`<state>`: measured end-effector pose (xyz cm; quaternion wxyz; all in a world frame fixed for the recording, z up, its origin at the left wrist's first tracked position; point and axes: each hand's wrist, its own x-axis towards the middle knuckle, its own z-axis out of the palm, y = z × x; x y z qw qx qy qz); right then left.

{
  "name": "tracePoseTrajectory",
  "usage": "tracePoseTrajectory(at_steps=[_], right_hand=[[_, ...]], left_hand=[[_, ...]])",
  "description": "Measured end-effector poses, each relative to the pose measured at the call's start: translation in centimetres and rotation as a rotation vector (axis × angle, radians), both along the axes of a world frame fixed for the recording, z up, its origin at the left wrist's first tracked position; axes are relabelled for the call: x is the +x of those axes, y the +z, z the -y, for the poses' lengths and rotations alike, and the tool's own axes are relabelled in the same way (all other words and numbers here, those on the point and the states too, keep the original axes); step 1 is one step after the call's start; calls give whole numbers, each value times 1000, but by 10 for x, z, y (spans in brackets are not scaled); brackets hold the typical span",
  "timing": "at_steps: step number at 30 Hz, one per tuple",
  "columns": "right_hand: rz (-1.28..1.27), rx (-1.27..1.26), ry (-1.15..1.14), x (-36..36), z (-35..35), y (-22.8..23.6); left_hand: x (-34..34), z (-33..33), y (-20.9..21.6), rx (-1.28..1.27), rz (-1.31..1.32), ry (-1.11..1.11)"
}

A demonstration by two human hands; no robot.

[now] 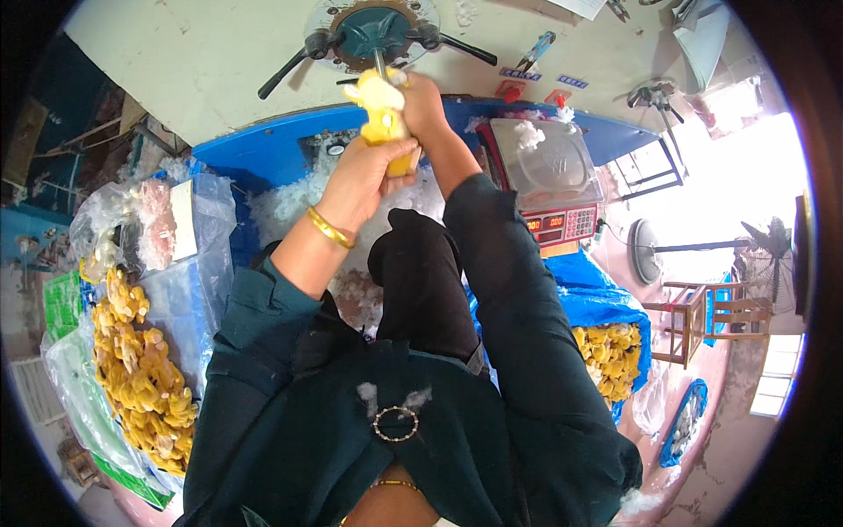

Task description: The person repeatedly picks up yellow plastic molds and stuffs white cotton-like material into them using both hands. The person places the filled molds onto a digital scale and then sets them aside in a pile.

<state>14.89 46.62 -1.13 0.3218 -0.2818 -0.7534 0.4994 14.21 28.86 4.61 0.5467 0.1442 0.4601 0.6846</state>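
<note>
A small yellow-and-white plush toy point(383, 119) is between my hands, at the tip of a thin metal tube point(380, 63) that juts from a round machine port. My left hand point(356, 180) is closed around the toy's lower end, with the thumb across it. Higher up, my right hand point(423, 110) grips the toy from its right side; some of its fingers are hidden behind the fabric. How far the tube reaches into the toy cannot be seen. Black lever handles point(470, 50) spread to either side of the port.
To the left, many yellow plush pieces point(145, 378) lie on plastic bags. A red digital scale point(562, 226) with a plastic lid on top stands at right, above a blue bag of yellow pieces point(608, 351). White stuffing point(285, 206) lies below the blue panel. Pliers point(537, 51) rest on the machine.
</note>
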Motion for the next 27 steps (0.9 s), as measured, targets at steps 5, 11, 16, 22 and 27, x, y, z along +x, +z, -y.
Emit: tracePoseTrajectory(at_steps=[5, 11, 16, 22, 27], right_hand=[[185, -5, -38, 52, 43, 16], [87, -306, -18, 19, 29, 26], [72, -263, -173, -13, -1, 16], [24, -622, -33, 59, 68, 50], [-131, -611, -119, 41, 71, 53]], left_hand=[[5, 42, 2, -29, 77, -135], [-49, 19, 3, -77, 337, -279], [-57, -8, 5, -47, 205, -296], [-62, 31, -3, -58, 74, -351], [-87, 1, -17, -59, -145, -318]])
